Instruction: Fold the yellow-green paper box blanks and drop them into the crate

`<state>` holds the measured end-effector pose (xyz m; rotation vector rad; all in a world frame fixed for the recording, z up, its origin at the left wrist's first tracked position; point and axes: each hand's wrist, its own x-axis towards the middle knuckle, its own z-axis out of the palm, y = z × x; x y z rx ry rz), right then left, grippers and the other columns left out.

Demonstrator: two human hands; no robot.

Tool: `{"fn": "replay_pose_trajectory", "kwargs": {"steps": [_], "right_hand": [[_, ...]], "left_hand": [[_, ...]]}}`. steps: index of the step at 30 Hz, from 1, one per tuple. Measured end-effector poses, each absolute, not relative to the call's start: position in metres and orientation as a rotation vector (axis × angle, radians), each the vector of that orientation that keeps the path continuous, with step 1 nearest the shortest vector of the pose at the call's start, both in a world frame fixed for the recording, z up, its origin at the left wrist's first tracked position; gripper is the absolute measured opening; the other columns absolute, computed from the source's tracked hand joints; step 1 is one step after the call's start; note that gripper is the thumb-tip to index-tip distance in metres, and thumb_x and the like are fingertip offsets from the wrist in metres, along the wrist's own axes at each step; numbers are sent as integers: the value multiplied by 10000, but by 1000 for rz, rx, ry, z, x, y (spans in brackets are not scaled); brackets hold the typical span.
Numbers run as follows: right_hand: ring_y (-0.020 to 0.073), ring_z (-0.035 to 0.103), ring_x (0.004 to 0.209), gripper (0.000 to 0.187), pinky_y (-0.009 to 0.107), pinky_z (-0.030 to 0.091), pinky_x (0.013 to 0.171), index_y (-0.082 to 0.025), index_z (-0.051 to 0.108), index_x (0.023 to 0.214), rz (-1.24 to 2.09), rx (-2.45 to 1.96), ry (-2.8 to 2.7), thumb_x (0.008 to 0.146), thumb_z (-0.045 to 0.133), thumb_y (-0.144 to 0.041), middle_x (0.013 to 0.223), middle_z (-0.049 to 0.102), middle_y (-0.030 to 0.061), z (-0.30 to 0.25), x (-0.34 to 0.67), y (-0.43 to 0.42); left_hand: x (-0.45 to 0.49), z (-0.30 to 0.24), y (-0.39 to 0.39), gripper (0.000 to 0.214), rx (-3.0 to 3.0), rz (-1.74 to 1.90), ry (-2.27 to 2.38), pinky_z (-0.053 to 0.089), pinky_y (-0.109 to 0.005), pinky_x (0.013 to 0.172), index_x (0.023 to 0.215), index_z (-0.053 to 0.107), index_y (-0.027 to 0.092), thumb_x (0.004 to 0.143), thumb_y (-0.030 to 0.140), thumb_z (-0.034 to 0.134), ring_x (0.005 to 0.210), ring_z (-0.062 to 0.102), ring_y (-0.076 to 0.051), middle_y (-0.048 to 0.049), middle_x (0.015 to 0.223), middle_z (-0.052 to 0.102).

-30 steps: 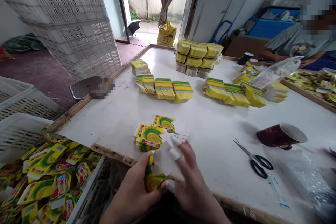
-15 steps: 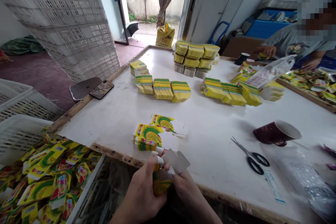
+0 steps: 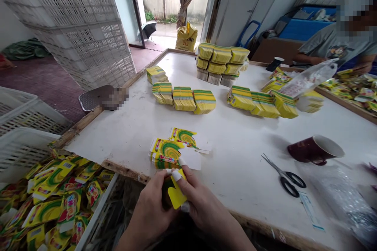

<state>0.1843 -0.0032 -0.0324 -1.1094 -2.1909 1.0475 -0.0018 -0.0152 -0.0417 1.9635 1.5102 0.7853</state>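
Observation:
At the table's near edge, my left hand (image 3: 154,200) and my right hand (image 3: 200,202) close together around a small yellow and green carton (image 3: 176,195). A yellow flap of it shows between them; the rest is hidden by my fingers. White coverings wrap several of my fingertips. Just beyond my hands lie flat printed carton blanks (image 3: 166,152) in a loose pile, with white tabs to the right. A second small group of blanks (image 3: 183,135) lies right behind it.
Rows of stacked cartons (image 3: 184,99) stand mid-table, with a taller stack (image 3: 222,60) behind. Scissors (image 3: 284,176), a maroon mug (image 3: 313,150) and plastic wrap (image 3: 338,200) lie right. A crate (image 3: 100,208) of cartons stands left. A co-worker (image 3: 344,49) is at the far right.
The carton's grey-white flap that stood up between my hands is out of sight, and a yellow flap now shows. My right hand has moved over the carton. The co-worker's hands have shifted.

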Motion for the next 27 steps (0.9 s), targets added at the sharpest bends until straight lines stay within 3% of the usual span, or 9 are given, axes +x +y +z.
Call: {"fn": "replay_pose_trajectory", "kwargs": {"steps": [5,8,11,14,17,19,22,25,27], "right_hand": [[251,609,1172,380,338,505,965,-244,633,1223,1172,-1080,-2231,876,571,-102,1455,452,137,-13,193,6],[206,627,1058,283,291,509,903,-255,694,1057,1250,-991,-2225,832,623,-99,1228,576,76,-2,198,10],[243,588,1131,264,340,482,954,-225,659,1021,1226,-1001,-2142,783,655,-110,1222,579,86,-4,196,6],[271,569,1175,538,407,465,998,-215,488,1268,1224,-1084,-1934,766,657,-123,1289,575,127,-17,187,0],[280,579,1178,794,428,472,1002,-205,281,1445,1195,-1132,-1770,775,706,-201,1331,565,154,-29,179,3],[286,576,1174,697,439,474,998,-205,350,1408,1041,-1211,-1776,804,697,-234,1305,583,148,-35,176,13],[289,576,1112,490,460,490,960,-205,470,1305,743,-1406,-1895,841,618,-147,1189,630,129,-41,173,32],[306,560,1060,506,505,485,939,-180,508,1274,635,-1495,-1966,794,542,-22,1120,634,136,-50,167,45],[308,554,1032,526,521,480,932,-157,522,1255,624,-1512,-1983,764,487,29,1091,630,145,-55,164,48]], "left_hand": [[-11,-28,-9,677,1879,602,1391,543,-339,851,1299,324,235,735,279,695,1004,692,-239,-72,1154,700],[-10,-18,-7,669,1829,521,1324,545,-322,792,1278,354,244,707,260,701,928,708,-228,-40,1099,724],[-8,-17,-8,647,1804,558,1356,544,-354,812,1268,423,238,679,217,687,940,707,-258,-57,1104,728],[-6,-24,-11,673,1668,738,1396,543,-384,860,1266,501,236,638,215,743,977,701,-288,-79,1103,735],[-12,-24,-11,652,1250,1158,1364,579,-324,793,1213,576,226,608,255,818,899,719,-255,-82,1063,745],[-24,-16,-7,595,850,1577,1305,596,-272,711,1156,615,210,616,352,822,812,720,-215,-76,1035,744],[-51,-3,3,572,297,2055,1082,591,-255,802,1175,603,207,783,623,578,1012,681,-206,-70,1090,702],[-70,-3,9,767,-106,1995,1033,585,-293,831,1174,569,84,921,690,174,1087,647,-230,-155,1115,652],[-71,-10,10,795,-265,1893,1026,606,-302,779,1177,557,46,923,685,157,1014,667,-225,-181,1093,642]]}}
